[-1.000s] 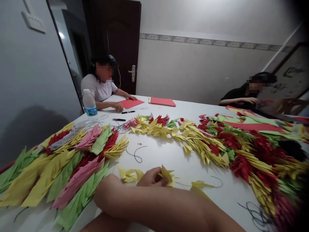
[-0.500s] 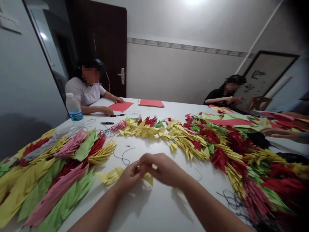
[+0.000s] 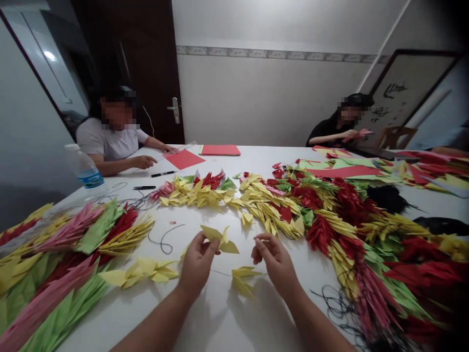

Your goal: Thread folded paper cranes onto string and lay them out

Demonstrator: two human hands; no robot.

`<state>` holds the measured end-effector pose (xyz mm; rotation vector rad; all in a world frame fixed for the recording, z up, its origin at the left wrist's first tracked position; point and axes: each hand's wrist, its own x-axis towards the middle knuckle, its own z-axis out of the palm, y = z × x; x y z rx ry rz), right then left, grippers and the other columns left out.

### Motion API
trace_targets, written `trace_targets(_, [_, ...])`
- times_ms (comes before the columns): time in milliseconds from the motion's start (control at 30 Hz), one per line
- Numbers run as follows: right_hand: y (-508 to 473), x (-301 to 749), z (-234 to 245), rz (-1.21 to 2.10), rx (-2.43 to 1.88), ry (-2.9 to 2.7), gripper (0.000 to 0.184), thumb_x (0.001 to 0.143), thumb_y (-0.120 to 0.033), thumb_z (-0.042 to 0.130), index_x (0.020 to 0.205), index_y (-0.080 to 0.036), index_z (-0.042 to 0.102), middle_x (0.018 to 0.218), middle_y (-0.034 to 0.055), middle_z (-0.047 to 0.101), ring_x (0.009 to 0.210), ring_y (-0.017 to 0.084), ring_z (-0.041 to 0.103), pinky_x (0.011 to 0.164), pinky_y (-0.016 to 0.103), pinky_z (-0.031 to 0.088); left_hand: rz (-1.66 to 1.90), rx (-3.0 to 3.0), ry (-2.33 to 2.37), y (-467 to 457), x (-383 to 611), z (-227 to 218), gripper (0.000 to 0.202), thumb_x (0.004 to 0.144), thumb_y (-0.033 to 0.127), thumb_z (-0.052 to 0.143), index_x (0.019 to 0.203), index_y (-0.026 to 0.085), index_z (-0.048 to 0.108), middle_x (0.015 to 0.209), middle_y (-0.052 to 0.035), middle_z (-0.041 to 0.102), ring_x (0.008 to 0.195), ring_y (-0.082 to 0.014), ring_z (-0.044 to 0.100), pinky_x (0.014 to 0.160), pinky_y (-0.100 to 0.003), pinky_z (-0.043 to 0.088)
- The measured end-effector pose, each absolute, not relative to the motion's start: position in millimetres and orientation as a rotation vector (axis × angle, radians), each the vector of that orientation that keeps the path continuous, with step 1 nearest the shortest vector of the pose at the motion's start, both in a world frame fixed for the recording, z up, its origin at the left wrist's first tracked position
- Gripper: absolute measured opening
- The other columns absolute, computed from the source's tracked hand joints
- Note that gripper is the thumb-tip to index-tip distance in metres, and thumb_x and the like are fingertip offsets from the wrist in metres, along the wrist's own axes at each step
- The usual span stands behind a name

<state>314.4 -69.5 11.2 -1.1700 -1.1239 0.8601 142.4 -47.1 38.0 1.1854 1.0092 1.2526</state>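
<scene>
As I pinched the folded yellow paper piece (image 3: 219,239) in my left hand (image 3: 197,264), its long axis ran slantwise, with one point up and to the left and the other down and to the right, toward my right hand (image 3: 273,261). It was held in the air above the white table (image 3: 124,313), between my hands and not touching the surface. My left grip was closed on it, while the curled fingers of my right hand stayed just beside it, not touching it. Thumb and forefinger on that hand came close together, but I cannot tell whether they held anything thin.

Another yellow folded piece (image 3: 242,281) lay on the table just below, between my wrists, and a longer run of yellow folded pieces (image 3: 139,271) lay to the left. Half a second earlier my hands had been pressed together, fingers meeting over the paper, low near the table. Now they had parted, and the piece had risen into view above my left fingers.
</scene>
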Motion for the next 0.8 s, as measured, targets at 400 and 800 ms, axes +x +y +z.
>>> trace_targets(400, [-91.7,293.7,21.3,0.983,-1.370,-1.644,0.020,0.085,-0.035,0.040,0.076,-0.019,0.048,0.048,-0.0058,0.042,0.044,0.009,0.035,0.044,0.020,0.026,1.259,1.000,1.044,-35.8,162.8,-8.3,0.028,0.074,0.044,0.057,0.082,0.018,0.050,0.071,0.0021,0.058,0.065,-0.0100,0.055,0.064,-0.023,0.044])
trace_targets(800, [-85.8,295.7,12.3,1.047,-1.428,-1.627,0.019,0.083,-0.033,0.043,0.074,-0.018,0.048,0.050,-0.0061,0.038,0.046,0.008,0.031,0.045,0.020,0.023,1.262,0.960,1.021,-33.6,161.2,-14.4,0.028,0.076,0.043,0.056,0.086,0.018,0.051,0.074,0.0011,0.060,0.066,-0.0104,0.056,0.066,-0.024,0.044])
